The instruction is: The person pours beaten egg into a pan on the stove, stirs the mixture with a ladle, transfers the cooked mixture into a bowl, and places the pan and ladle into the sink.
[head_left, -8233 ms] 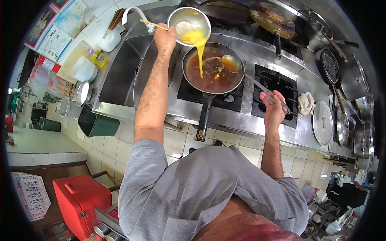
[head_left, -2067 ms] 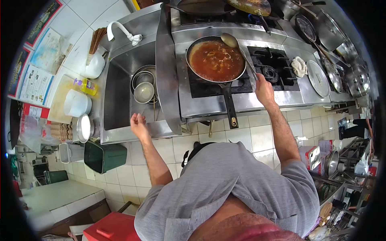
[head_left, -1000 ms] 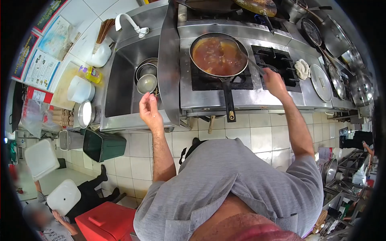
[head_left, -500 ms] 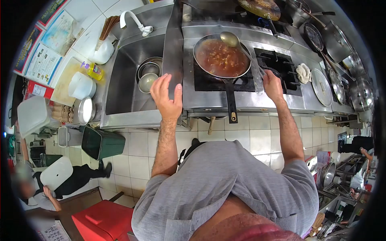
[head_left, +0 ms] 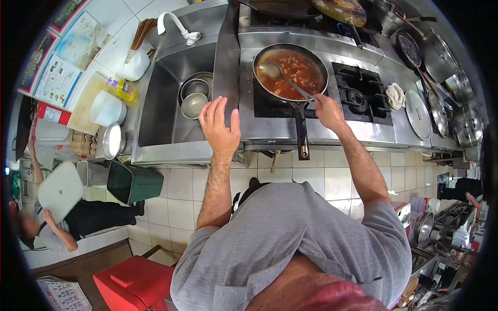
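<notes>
My right hand (head_left: 329,112) is closed around the handle of a metal ladle (head_left: 290,82). The ladle's bowl rests at the left side of a black pan (head_left: 301,111) of reddish-brown sauce (head_left: 301,67) with pale bits in it. This pan sits on the front left burner, its handle pointing toward me. My left hand (head_left: 220,126) is raised, empty, with its fingers apart, in front of the sink's right wall. Beyond it, a small metal bowl (head_left: 194,105) lies in the sink among other bowls.
The sink (head_left: 166,98) has a white faucet (head_left: 179,27). Right of the pan are a bare burner (head_left: 358,98), a cloth (head_left: 395,96) and a round lid (head_left: 418,115). A green bin (head_left: 136,182) and a red box (head_left: 134,282) stand left. A co-worker (head_left: 98,220) holds a white lid.
Yellow liquid was poured from a bowl earlier; that bowl is gone from my left hand. The ladle has moved from the pan's rim leftward into the sauce. The co-worker has come into view.
</notes>
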A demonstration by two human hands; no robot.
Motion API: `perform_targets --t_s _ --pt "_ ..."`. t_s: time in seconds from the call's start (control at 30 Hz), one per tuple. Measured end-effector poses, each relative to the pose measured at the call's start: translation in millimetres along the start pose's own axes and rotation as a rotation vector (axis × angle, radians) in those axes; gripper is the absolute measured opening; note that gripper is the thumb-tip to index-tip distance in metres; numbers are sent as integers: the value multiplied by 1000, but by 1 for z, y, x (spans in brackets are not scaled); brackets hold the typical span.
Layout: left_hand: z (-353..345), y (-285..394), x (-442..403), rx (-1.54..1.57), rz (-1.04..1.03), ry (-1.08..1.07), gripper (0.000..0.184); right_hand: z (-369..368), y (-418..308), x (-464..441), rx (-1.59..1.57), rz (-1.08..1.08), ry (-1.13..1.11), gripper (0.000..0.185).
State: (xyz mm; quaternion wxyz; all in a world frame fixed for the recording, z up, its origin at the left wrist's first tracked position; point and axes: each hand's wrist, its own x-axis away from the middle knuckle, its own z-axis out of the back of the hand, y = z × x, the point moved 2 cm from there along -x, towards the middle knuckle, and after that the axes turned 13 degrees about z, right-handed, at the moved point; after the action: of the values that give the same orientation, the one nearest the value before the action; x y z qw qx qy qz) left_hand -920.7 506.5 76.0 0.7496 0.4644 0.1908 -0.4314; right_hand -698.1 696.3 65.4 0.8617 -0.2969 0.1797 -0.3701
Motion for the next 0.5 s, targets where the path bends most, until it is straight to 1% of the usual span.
perform_targets --t_s 0.03,0.07,0.13,0.17,0.23,0.37,0.43,0.47,0.5 --pt "0 -1 1 -2 7 -4 36 -8 10 1 -7 86 66 21" --pt "1 -2 3 -6 16 -10 36 -8 22 3 -7 92 61 21" --pt "0 -2 5 9 40 -9 35 -4 20 18 -642 -350 -31 15" --pt "0 -3 6 31 57 -17 34 0 22 23 -640 -348 -36 15" --pt "1 -2 6 26 54 -9 34 6 28 31 -1066 -441 -2 12" --pt "-1 -1 5 33 54 -14 33 8 41 28 -1130 -449 73 11" --pt "-2 -2 5 33 61 -16 33 9 49 20 -794 -300 154 11" --pt "-2 -2 5 30 69 -15 32 5 53 20 -795 -303 154 11" --pt "-2 -3 6 29 70 -16 32 6 53 19 -436 -126 217 12"
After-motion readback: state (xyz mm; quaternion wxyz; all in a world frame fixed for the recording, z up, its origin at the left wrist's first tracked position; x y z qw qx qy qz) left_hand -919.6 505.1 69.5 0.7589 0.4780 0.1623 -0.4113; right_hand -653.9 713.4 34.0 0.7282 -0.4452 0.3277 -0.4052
